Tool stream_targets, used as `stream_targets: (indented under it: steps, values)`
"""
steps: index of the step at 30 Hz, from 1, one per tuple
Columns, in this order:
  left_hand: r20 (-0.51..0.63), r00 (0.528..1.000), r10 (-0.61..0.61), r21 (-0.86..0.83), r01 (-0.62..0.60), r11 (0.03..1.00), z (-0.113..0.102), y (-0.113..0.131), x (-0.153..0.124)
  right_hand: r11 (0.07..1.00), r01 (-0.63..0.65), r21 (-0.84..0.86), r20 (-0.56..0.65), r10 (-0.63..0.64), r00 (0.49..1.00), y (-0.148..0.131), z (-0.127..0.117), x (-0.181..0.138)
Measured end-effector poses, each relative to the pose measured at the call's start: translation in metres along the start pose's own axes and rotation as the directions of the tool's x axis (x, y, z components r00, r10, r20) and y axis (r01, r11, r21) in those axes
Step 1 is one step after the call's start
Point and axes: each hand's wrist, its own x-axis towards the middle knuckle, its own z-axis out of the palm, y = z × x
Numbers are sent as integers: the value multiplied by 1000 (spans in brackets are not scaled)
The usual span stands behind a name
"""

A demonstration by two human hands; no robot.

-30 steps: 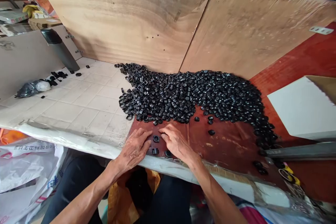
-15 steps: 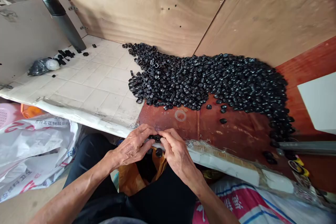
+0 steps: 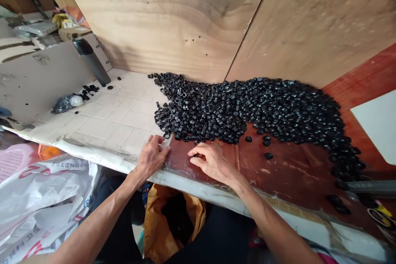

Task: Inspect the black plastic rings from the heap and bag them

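A big heap of small black plastic rings [image 3: 247, 109] covers the middle of the bench, against the plywood back boards. My left hand [image 3: 151, 157] rests on the bench near its front edge, fingers stretched toward the heap's near left corner, nothing seen in it. My right hand [image 3: 210, 160] lies palm down on the red board [image 3: 278, 169] just before the heap, fingers spread, and its fingertips touch a single black ring [image 3: 195, 155]. A few loose rings [image 3: 267, 155] lie to the right of that hand.
An orange bag [image 3: 173, 222] hangs open below the bench edge between my arms. A dark flask [image 3: 91, 61] stands at the back left beside a small dark bag [image 3: 63, 103] and stray black parts. White sacks [image 3: 40, 198] lie at the lower left. A white sheet [image 3: 375, 126] lies at right.
Both hands had drawn rings to the bench edge over the orange bag; now they are back up on the bench, apart, reaching toward the heap. The view has tilted up.
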Motion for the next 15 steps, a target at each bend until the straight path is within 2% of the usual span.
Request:
stream_targets:
  steps: [3,5,8,11,13,15]
  values:
    - [-65,998,0,143,9,990,15,-4,18,993,65,-100,93,-56,994,7,-3,25]
    - [-46,998,32,162,-25,987,20,-2,21,991,51,-125,38,-46,998,11,1,30]
    - [46,992,118,113,-122,986,26,5,17,994,22,-107,-75,-31,997,21,6,29]
    - [116,963,241,44,-248,968,31,10,11,998,27,-49,-115,-33,993,32,4,27]
    - [134,953,270,-8,-272,962,32,11,8,1000,6,12,-139,-4,990,37,-2,28]
    - [147,956,253,-89,-241,966,33,11,5,997,-12,72,-154,24,988,39,-7,30]
